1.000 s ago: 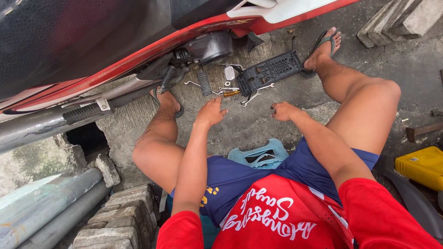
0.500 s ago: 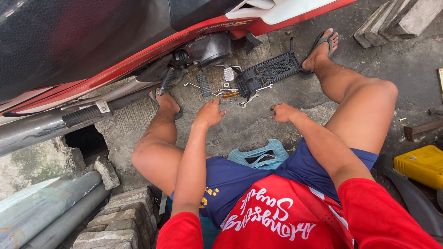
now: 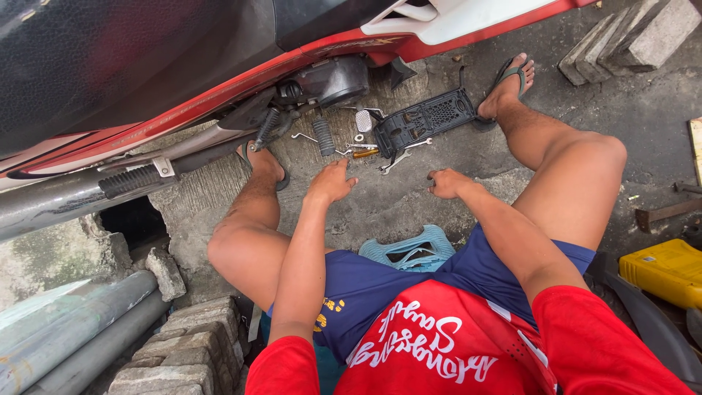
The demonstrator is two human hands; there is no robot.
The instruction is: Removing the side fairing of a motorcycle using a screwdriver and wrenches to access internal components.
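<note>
While hands [image 3: 387,183] hover apparently empty, concrete [image 3: 395,208] lies bare

Yellow boxy plastic case [image 3: 667,271] on ground at four o'clock, beside right thigh; only package-like item. White script lettering [image 3: 431,350] printed on red shirt, six o'clock. No signs, screens.

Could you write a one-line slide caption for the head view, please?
Seated beside a red motorcycle, a person reaches left hand and right hand toward wrenches on concrete.
</note>
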